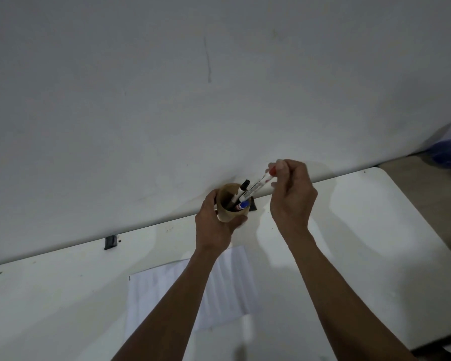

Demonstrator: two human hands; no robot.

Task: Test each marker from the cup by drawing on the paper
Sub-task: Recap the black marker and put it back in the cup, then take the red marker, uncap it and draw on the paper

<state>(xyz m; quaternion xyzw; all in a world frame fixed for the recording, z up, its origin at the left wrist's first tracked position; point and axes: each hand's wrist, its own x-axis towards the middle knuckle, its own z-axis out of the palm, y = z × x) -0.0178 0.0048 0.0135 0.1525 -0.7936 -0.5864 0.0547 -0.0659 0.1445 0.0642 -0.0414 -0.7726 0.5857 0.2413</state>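
Just right of frame centre, right hand (292, 194) pinching the red cap end of a white marker (255, 187). Long axis slanting from those fingertips at upper right down-left into the brown cup (225, 213). Left hand (214, 227) wrapped around the cup wall, holding it tilted. Black-capped and blue-capped markers inside. Paper (227, 285) lower centre, beneath the forearms; a pull up-right along the axis probably frees the marker.

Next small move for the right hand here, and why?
Probably lift the red-capped white marker clear of the brown paper cup. The right hand pinches its capped end while its lower end sits at the rim, the left hand steadies the cup, and the white paper sheet waits below.
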